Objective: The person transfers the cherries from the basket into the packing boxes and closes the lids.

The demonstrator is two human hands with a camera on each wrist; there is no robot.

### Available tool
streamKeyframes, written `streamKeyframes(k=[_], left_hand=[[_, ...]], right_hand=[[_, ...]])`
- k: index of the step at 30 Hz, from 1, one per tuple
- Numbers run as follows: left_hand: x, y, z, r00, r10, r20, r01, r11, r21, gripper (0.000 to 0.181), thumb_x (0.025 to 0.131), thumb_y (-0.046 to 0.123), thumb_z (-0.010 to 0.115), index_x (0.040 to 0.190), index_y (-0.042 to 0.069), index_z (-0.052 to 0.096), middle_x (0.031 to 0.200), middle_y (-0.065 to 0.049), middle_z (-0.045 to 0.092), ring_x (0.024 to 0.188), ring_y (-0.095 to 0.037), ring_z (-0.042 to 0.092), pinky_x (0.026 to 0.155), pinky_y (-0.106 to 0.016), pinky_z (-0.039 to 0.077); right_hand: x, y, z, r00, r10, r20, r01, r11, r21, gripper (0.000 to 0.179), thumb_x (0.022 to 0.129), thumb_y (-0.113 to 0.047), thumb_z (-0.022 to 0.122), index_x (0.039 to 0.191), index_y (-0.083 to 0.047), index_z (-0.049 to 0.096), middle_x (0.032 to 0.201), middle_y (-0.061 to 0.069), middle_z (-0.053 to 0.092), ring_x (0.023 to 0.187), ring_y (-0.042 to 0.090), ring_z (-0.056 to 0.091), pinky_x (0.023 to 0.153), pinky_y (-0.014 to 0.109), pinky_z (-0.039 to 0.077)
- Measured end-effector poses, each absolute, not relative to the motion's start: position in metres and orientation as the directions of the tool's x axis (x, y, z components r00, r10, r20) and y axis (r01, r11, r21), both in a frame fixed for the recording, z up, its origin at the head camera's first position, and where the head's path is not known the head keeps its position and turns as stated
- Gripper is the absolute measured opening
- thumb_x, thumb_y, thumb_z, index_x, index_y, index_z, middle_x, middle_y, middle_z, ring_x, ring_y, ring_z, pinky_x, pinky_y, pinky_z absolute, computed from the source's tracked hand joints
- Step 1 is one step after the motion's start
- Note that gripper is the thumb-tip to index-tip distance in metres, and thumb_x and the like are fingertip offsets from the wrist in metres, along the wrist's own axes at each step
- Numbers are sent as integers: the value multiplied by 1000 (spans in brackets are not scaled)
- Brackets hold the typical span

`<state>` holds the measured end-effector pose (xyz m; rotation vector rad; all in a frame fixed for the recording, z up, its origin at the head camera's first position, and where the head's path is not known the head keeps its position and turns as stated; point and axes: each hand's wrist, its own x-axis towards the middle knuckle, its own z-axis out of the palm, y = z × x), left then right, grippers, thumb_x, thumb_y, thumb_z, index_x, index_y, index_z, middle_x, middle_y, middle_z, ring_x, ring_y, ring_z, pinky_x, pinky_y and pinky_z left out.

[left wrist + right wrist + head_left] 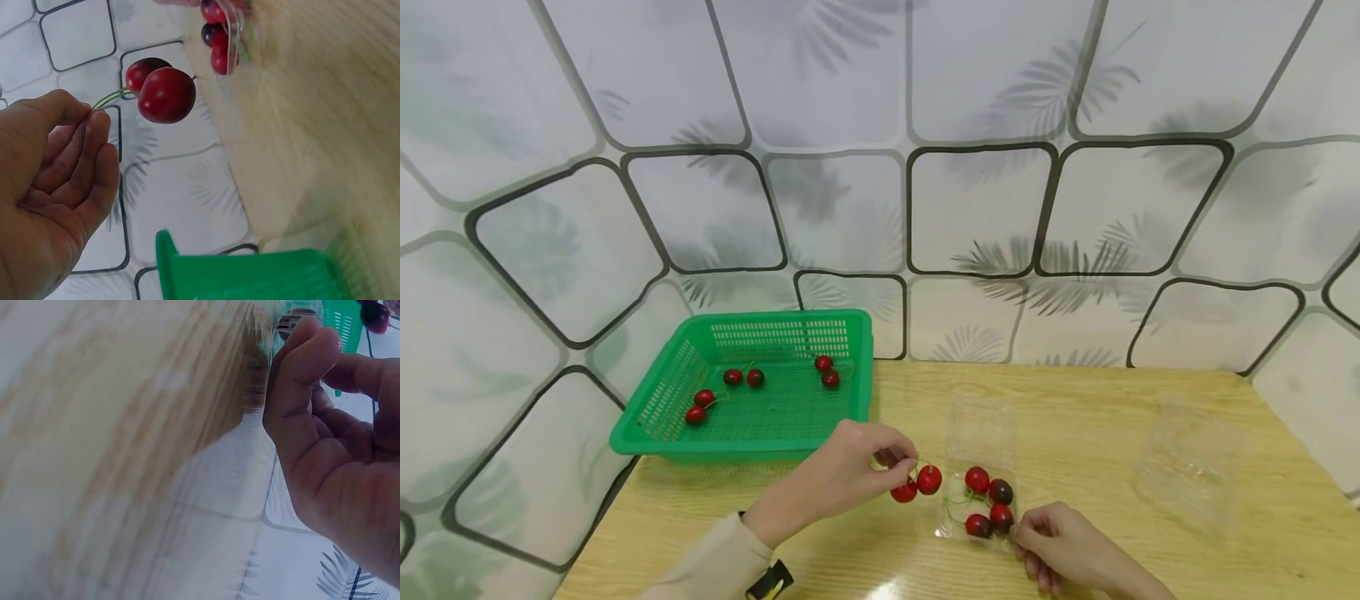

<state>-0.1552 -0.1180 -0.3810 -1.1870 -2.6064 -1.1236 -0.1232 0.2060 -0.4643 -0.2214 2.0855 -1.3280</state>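
My left hand [857,471] pinches the green stems of a pair of cherries [167,95] between thumb and forefinger. The pair hangs in the air, just left of a clear plastic box [951,532]. Inside that box lie several red and dark cherries [977,480], their stems pointing left. My right hand [1063,546] grips the box's near right edge with thumb and fingertips. Its curled fingers [300,381] show up close in the right wrist view, where they hide part of the box. The box's lid [981,425] stands folded back, away from me.
A green plastic basket [752,455] stands at the back left, with several paired cherries [733,377] spread on its floor. Another clear plastic container [1187,467] sits on the wooden table [1075,417] to the right. Patterned wall covering [977,208] borders the table's back and sides.
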Motion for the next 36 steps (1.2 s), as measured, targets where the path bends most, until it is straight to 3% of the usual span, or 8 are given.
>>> streamKeyframes(k=[9,23,28,36], left_hand=[[-154,-99,-403,-790,567,234,524,426,737,10,94,5,69,95,10,77,86,0,77,73,6,63,69,-14,56],[-153,-75,-420,-924,376,70,228,395,890,8,93,18,74,92,12,79,85,1,77,73,-1,66,69,-18,56],[-155,-70,-426,-931,365,21,153,338,929,8,92,16,75,92,8,78,85,-5,77,73,-5,67,67,-18,56],[-159,-66,-438,-922,387,-4,153,373,915,8,91,17,75,93,10,78,85,1,76,75,-2,65,70,-18,55]], right_hand=[[-121,205,-464,-793,-471,-386,111,512,-852,34,107,-23,50,82,-4,64,63,-1,58,52,10,53,46,18,45],[-118,205,-464,-792,-440,-423,150,531,-834,35,108,-24,48,84,-4,63,65,0,58,53,11,52,47,18,41],[-118,206,-463,-794,-440,-419,145,532,-834,35,108,-24,47,84,-4,63,65,0,58,53,11,52,46,18,42],[-119,206,-463,-792,-446,-416,141,530,-836,35,107,-24,47,84,-4,63,65,0,58,53,11,53,46,18,42]])
